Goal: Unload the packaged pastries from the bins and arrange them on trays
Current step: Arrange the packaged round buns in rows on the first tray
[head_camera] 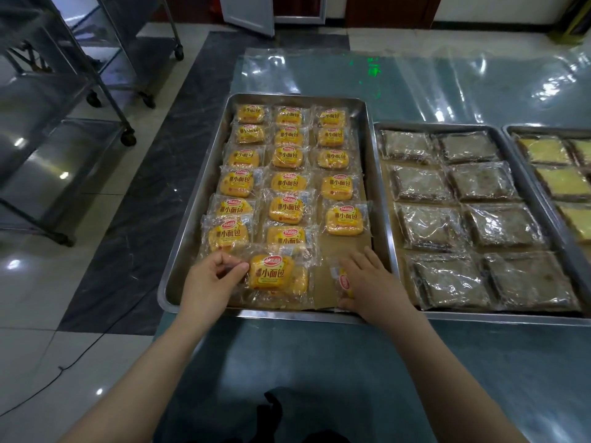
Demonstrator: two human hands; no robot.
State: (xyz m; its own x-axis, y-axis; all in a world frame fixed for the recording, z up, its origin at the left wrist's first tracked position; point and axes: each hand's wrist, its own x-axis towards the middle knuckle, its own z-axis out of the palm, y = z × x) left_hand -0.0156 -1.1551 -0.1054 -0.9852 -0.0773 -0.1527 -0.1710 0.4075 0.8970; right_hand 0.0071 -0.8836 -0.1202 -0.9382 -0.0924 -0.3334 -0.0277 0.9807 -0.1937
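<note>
A steel tray (192, 199) holds three columns of yellow packaged pastries (286, 208) on brown paper. At the tray's near edge my left hand (211, 284) pinches the left end of the wrapper of a yellow pastry (271, 272), which lies partly over another packet. My right hand (367, 281) lies flat on a yellow pastry packet (343, 281) in the near right corner of the tray, covering most of it.
A second tray (388, 219) to the right holds brown wrapped pastries in two columns. A third tray (511, 139) at the far right holds pale yellow ones. All sit on a table (287, 362) under clear plastic. Wheeled steel racks (105, 75) stand at the left.
</note>
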